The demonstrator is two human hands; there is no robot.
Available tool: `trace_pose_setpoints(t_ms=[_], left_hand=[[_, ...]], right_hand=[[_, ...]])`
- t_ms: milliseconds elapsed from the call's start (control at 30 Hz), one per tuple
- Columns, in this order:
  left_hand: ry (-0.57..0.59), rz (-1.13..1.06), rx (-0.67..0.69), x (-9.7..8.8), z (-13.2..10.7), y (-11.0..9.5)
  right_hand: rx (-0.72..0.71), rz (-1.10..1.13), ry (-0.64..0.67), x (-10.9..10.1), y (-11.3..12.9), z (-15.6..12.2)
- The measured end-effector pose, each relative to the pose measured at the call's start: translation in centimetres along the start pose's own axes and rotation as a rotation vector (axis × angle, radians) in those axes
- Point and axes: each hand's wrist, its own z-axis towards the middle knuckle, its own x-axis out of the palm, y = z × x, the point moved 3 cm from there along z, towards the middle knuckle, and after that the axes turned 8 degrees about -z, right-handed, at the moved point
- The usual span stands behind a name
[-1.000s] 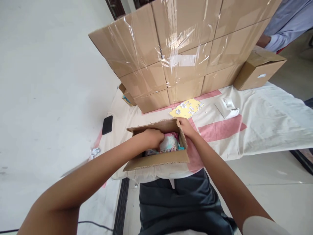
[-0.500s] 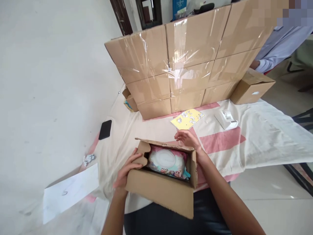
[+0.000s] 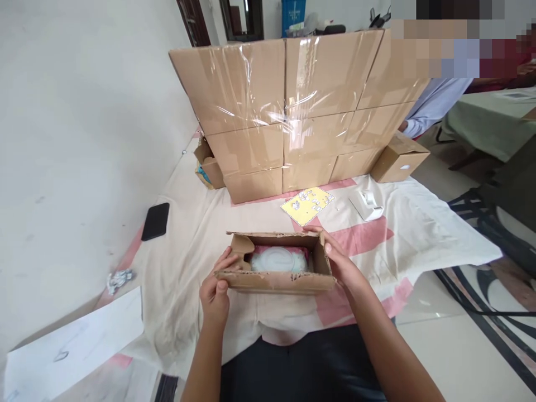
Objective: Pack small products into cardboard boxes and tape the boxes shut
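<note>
A small open cardboard box (image 3: pixel 276 281) rests on the cloth-covered table (image 3: pixel 419 234) right in front of me. Inside lies a pack of wet wipes (image 3: pixel 280 259) with a pink edge and a pale lid. My left hand (image 3: pixel 216 291) grips the box's left end, thumb on the folded side flap. My right hand (image 3: pixel 338 261) holds the right end, fingers curled over the rim. Both hands are closed on the box.
A wall of plastic-wrapped cartons (image 3: pixel 293 111) stands behind. On the cloth lie a yellow sticker sheet (image 3: pixel 308 204), a white label device (image 3: pixel 365 205), a black phone (image 3: pixel 156 221) and a brown box (image 3: pixel 400 162). White paper (image 3: pixel 71 352) lies lower left. Another person's sleeve (image 3: pixel 435 103) shows far right.
My left hand came out of the box and took its left end. The box was tipped toward me half a second ago and now sits level on the cloth.
</note>
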Motion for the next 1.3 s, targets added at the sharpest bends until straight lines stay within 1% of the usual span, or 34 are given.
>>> trace_pose_setpoints(t_ms=[67, 100, 167, 233, 267, 300, 367, 433, 533, 600, 667, 700, 767, 867, 933, 1000, 1067, 1100, 1167, 1233, 1267, 1300], left_hand=[[0.064, 0.009, 0.057, -0.4, 0.5, -0.8], [0.123, 0.038, 0.085, -0.6, 1.0, -1.3], [0.281, 0.137, 0.124, -0.5, 2.5, -2.5], [0.433, 0.221, 0.124, 0.0, 4.2, -3.4], [0.479, 0.232, 0.097, 0.3, 5.1, -3.7], [0.501, 0.227, 0.053, 0.6, 5.8, -3.9], [0.487, 0.18, -0.052, 1.3, 6.9, -3.7], [0.399, 0.115, -0.124, 1.6, 7.1, -3.0], [0.24, -0.061, -0.194, 1.4, 6.4, -1.5], [0.199, -0.144, -0.26, 1.4, 5.6, -0.6], [0.183, -0.143, -0.284, 1.5, 4.7, -0.1], [0.162, -0.122, -0.276, 1.7, 4.4, 0.0], [0.087, -0.104, -0.218, 2.0, 4.0, -0.2], [-0.008, -0.129, -0.088, 2.3, 4.0, -0.8], [0.013, -0.068, -0.036, 2.4, 4.2, -1.3], [0.086, 0.046, -0.031, 2.3, 4.4, -1.8], [0.141, 0.112, -0.049, 2.1, 4.6, -2.2], [0.147, 0.118, -0.058, 2.0, 4.6, -2.3], [0.152, 0.121, -0.078, 1.7, 4.5, -2.6], [0.157, 0.131, -0.094, 1.7, 4.3, -2.7], [0.163, 0.139, -0.103, 1.7, 4.2, -2.7], [0.167, 0.146, -0.112, 1.8, 4.2, -2.7]], right_hand=[[0.0, 0.017, 0.012, -0.1, -0.3, 0.3], [0.001, 0.024, 0.021, -0.2, -0.4, 0.4], [-0.003, 0.034, 0.029, -0.3, -0.6, 0.7], [-0.001, 0.055, 0.016, -0.4, -0.8, 0.9], [0.016, 0.071, 0.008, -0.3, -0.8, 1.0], [0.039, 0.087, -0.001, -0.2, -0.8, 1.0], [0.088, 0.104, -0.016, 0.1, -0.7, 1.1], [0.105, 0.107, -0.029, 0.5, -0.5, 1.1], [0.081, 0.128, -0.069, 1.1, -0.2, 1.6], [0.034, 0.168, -0.128, 1.1, -0.2, 2.1], [-0.031, 0.155, -0.185, 1.0, -0.4, 2.7], [-0.066, 0.122, -0.209, 0.9, -0.5, 3.1], [-0.144, 0.024, -0.233, 0.6, -0.8, 3.7], [-0.26, -0.038, -0.215, 0.3, -0.9, 4.7], [-0.285, -0.03, -0.171, 0.1, -0.5, 5.4], [-0.275, -0.056, -0.149, -0.2, 0.4, 5.6], [-0.259, -0.155, -0.187, -0.5, 1.3, 4.7], [-0.249, -0.224, -0.227, -0.5, 1.6, 3.7], [-0.223, -0.354, -0.352, -0.4, 1.4, 0.5], [-0.206, -0.429, -0.506, 0.3, 0.0, -3.6], [-0.19, -0.441, -0.543, 1.0, -1.1, -5.6], [-0.183, -0.457, -0.46, 2.1, -2.3, -7.2]])
